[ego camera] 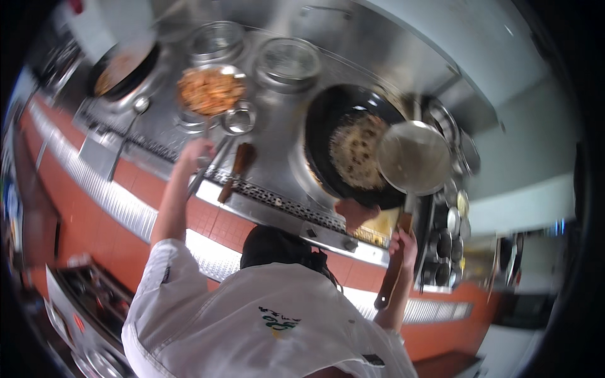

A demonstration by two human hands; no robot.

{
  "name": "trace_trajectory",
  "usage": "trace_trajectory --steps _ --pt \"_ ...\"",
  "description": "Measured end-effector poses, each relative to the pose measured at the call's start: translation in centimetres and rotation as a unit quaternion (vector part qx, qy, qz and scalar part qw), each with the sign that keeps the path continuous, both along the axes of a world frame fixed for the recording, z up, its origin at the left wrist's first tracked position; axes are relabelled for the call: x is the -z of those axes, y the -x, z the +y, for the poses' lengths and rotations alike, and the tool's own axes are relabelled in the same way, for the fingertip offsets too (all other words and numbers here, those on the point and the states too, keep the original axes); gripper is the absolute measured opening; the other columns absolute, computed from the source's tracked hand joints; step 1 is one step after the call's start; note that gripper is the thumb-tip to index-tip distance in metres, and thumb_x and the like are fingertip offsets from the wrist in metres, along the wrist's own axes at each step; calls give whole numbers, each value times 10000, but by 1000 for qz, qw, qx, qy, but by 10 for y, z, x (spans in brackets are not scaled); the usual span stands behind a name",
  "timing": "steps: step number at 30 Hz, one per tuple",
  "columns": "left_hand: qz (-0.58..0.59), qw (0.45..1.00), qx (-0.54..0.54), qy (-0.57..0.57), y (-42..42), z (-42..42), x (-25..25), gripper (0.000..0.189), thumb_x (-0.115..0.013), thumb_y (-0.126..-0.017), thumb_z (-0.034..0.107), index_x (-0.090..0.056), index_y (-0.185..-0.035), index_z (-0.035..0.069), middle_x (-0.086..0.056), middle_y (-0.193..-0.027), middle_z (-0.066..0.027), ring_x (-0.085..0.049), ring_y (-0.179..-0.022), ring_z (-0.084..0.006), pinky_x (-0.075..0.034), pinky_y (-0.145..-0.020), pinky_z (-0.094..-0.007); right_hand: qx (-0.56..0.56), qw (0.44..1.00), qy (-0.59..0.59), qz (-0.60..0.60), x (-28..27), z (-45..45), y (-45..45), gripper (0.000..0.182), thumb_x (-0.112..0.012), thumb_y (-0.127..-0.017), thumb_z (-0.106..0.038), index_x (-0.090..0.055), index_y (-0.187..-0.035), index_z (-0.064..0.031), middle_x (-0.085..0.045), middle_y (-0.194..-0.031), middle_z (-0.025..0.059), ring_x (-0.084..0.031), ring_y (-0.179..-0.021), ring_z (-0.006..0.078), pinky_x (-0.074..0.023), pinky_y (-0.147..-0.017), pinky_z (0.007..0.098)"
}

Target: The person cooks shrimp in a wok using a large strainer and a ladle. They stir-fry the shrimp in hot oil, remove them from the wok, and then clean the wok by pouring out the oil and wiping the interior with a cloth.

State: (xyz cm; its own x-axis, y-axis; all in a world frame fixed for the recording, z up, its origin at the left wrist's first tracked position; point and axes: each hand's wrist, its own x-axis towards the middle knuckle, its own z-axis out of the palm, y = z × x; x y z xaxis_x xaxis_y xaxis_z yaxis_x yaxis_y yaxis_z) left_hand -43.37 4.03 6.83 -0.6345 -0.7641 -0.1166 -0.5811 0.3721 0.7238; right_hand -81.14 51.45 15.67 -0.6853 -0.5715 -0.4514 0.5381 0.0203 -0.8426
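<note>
My left hand (198,151) is closed round a thin handle that leads up to a round metal vessel heaped with orange-brown food pieces (211,90); blur hides the vessel's exact kind. A small metal ladle (238,118) lies just right of it. My right hand (403,243) grips the wooden handle of a wide round strainer (413,158). The strainer is held over the right rim of a black wok (321,127), in which pale brown liquid (357,151) bubbles. A reddish, cloth-like thing (357,213) lies at the wok's near edge.
Behind stand two round burner rings (288,61), (217,40) on the steel range. A second wok (151,61) and a long-handled ladle (141,105) are at left. A wooden-handled brush-like tool (241,163) lies across the perforated front edge. Several small containers (443,243) stand at right.
</note>
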Motion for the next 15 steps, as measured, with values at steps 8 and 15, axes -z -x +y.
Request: trace_trajectory --steps 8,15 --pt "237 822 -310 -414 -59 -73 78 70 -554 -725 49 -526 -670 17 -507 -579 -48 -500 -474 -123 -404 -426 -225 8 981 -134 140 -26 -25 1 91 -523 -837 -104 -439 -867 -80 -487 -644 32 -470 -455 120 -393 -372 266" --pt "245 812 -253 -465 -72 -83 88 128 -539 -808 151 -523 -754 36 -524 -609 -34 -509 -495 -116 -436 -457 -229 -69 951 -277 116 -45 -31 12 122 -526 -845 -139 -439 -882 -62 -474 -595 25 -479 -430 123 -413 -373 256"
